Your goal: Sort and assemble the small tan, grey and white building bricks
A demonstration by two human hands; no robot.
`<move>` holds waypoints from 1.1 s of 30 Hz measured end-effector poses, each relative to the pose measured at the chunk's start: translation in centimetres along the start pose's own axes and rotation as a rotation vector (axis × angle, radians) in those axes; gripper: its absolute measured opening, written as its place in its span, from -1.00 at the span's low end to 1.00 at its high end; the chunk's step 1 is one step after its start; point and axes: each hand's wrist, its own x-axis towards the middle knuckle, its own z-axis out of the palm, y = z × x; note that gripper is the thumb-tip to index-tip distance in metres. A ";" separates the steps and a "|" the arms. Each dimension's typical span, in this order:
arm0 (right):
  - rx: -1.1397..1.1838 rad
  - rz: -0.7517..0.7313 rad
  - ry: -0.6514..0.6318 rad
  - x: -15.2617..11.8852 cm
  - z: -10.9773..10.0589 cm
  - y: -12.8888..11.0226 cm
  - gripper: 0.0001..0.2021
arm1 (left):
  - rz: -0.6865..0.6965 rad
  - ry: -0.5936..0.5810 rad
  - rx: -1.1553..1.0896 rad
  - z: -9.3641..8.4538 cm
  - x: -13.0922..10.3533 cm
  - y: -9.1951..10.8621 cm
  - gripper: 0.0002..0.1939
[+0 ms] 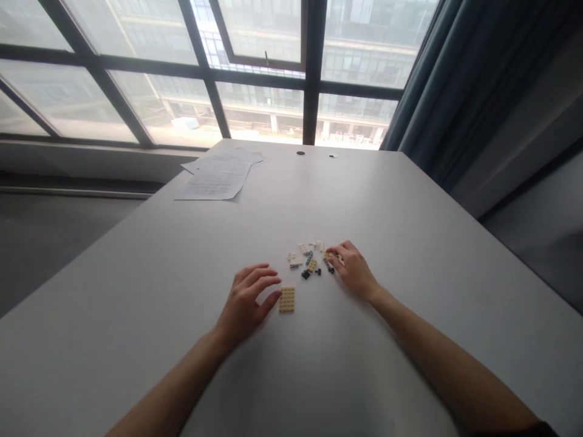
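Observation:
A tan studded plate (286, 300) lies flat on the white table (364, 200), near the middle. My left hand (249, 297) is just left of it, fingers apart, with the thumb tip at the plate's upper left corner. Beyond the plate is a loose group of small bricks: white ones (296, 261), a tan one (312, 265), grey ones and black ones (305, 274). At the right side of this group, my right hand (351, 267) has its thumb and index finger closed around a small tan piece (327, 255).
Printed paper sheets (218, 179) lie at the table's far left. Two small round fittings (300, 153) sit by the far edge. Large windows stand behind the table, and a dark blue curtain (437, 79) hangs on the right.

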 end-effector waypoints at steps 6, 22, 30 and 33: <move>0.875 0.359 -0.270 -4.0 -0.2 -3.7 -0.77 | 0.088 0.065 -0.070 0.2 1.0 3.2 -0.75; 1.461 0.650 -0.490 -6.1 0.5 -6.5 -0.78 | -0.098 0.097 -0.406 0.4 1.5 6.4 -0.91; 1.228 0.491 -0.333 -6.5 1.1 -7.1 -0.78 | 0.048 0.079 -0.271 0.7 1.2 6.3 -0.93; 1.196 0.504 -0.298 -6.5 1.2 -7.2 -0.74 | 0.056 0.070 -0.221 0.8 1.1 6.3 -0.94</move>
